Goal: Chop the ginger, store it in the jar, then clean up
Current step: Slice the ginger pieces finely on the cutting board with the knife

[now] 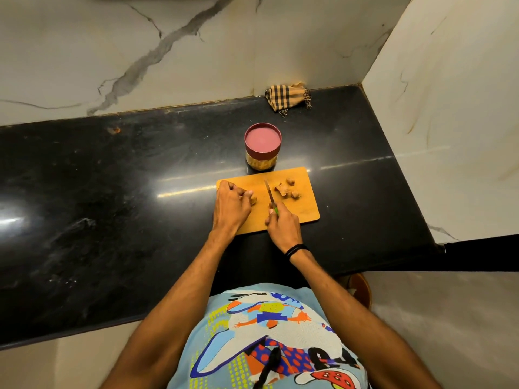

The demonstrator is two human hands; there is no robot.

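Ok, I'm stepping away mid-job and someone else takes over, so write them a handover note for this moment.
Left hand holds a ginger piece down on the cutting board. Right hand grips the knife, its blade between that piece and the rest.
Ginger chunks lie at the board's far right. The jar stands behind the board, lid on. A checked cloth sits by the back wall.
Done: only coarse chunks so far.
Left: chop finely, open the jar, fill it, clean up.

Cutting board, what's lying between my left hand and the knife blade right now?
In the head view, only the ginger piece the left hand pinches, then a bare strip of cutting board up to the knife in the right hand.
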